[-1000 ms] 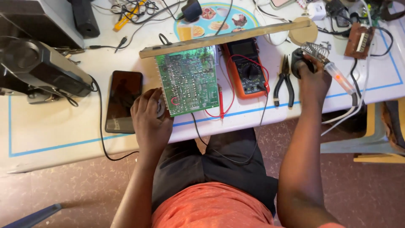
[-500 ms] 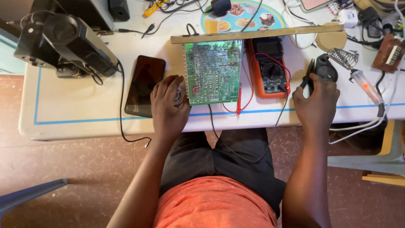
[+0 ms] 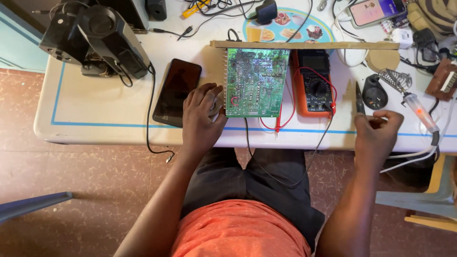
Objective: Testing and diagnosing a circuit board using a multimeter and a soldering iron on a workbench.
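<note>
My left hand [image 3: 202, 114] rests on the left edge of a green circuit board [image 3: 254, 81], which lies flat near the front of the white table [image 3: 104, 114]. My right hand [image 3: 378, 131] is closed around the handles of black pliers [image 3: 358, 99], whose tips point away from me. It hovers at the table's front edge, to the right of an orange multimeter [image 3: 315, 81]. The meter's red and black leads loop down past the board.
A dark phone [image 3: 177, 90] lies left of my left hand. A bulky black device [image 3: 100, 38] sits at the back left. A wooden strip [image 3: 304, 45] spans behind the board. A soldering iron [image 3: 419, 112], its stand [image 3: 376, 93] and tangled cables crowd the right.
My right hand has picked the pliers up off the table and drawn them back toward the front edge. My left hand stays on the board's left edge. The camera has shifted.
</note>
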